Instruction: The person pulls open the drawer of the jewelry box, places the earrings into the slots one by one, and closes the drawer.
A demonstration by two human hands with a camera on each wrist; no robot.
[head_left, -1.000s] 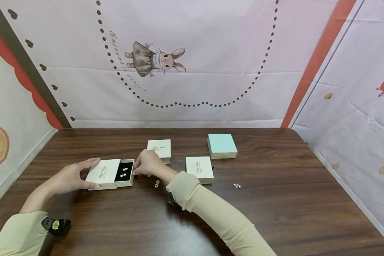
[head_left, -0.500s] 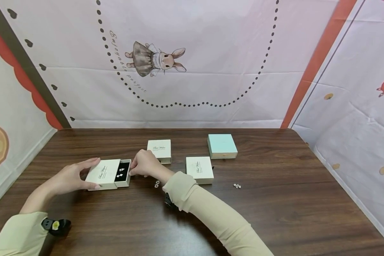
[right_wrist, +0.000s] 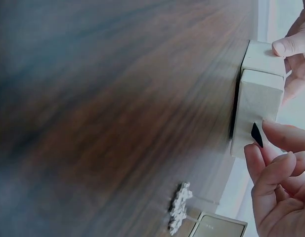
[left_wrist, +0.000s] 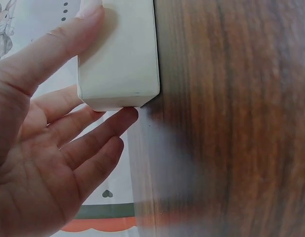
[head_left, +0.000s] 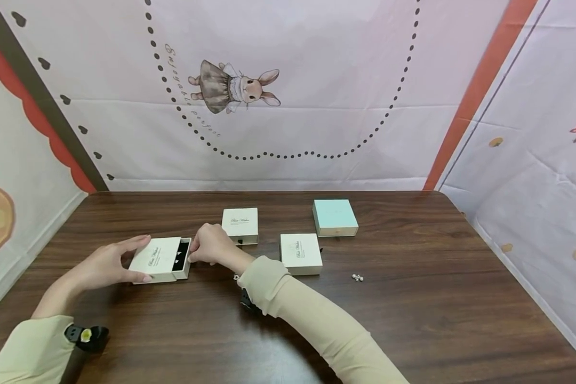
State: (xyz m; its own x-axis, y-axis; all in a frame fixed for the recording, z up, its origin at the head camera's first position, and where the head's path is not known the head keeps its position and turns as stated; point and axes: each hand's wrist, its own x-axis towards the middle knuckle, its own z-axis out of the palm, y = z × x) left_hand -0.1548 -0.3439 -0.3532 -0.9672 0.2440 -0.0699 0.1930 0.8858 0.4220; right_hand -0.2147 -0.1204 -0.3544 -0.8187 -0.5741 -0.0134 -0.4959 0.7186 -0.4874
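A cream jewelry box [head_left: 154, 261] with script lettering lies at the left of the table. My left hand [head_left: 101, 266] grips its sleeve across the width, with the thumb on the near side. From the sleeve's right end a drawer [head_left: 182, 274] sticks out a little; small pale earrings [head_left: 178, 257] lie on its black lining. My right hand [head_left: 213, 244] has thumb and bent forefinger at the drawer's front. In the right wrist view they hold the black pull tab [right_wrist: 256, 135] between them.
Two more cream boxes stand to the right, one farther back [head_left: 240, 225] and one nearer [head_left: 301, 254]. Behind them is a mint-green box [head_left: 335, 217]. Pearl-like earrings [head_left: 357, 277] lie on the table [head_left: 413, 298]. Sparkling flower-shaped earrings [right_wrist: 178, 208] lie by my right wrist.
The drawer has slid left, farther into its sleeve, and my right hand has moved left with it. Less of the black lining shows. My left hand has stayed in place.
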